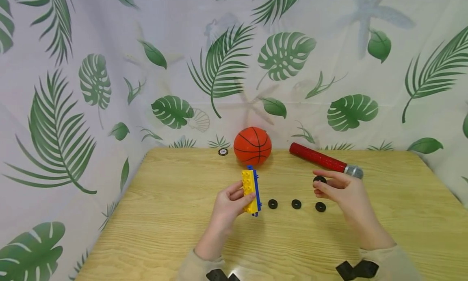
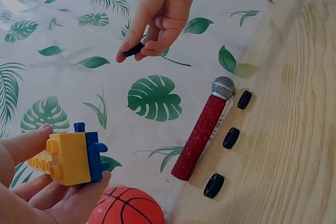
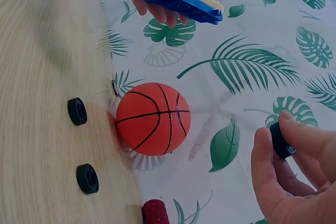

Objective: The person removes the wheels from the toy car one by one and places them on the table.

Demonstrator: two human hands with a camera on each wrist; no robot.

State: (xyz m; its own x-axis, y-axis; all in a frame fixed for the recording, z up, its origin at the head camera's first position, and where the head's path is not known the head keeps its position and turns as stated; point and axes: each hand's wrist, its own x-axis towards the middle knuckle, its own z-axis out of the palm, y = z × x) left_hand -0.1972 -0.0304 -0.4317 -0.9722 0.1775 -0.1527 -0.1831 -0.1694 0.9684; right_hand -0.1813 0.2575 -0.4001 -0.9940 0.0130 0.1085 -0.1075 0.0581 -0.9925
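My left hand (image 1: 242,194) grips a toy block (image 1: 251,191) made of a yellow brick on a blue plate, lifted a little above the wooden table (image 1: 164,216). The left wrist view shows the block (image 2: 73,157) held between thumb and fingers. To the right, my right hand (image 1: 321,183) pinches a small black wheel (image 1: 319,179) between thumb and fingertips, above the table. The pinched wheel (image 3: 281,140) shows close up in the right wrist view. Three more black wheels (image 1: 272,204) (image 1: 296,204) (image 1: 320,207) lie in a row on the table between my hands.
An orange toy basketball (image 1: 252,146) sits at the table's back edge, with a small black disc (image 1: 223,151) to its left. A red glitter microphone (image 1: 325,160) lies behind my right hand. A leaf-print cloth (image 1: 146,69) hangs behind the table.
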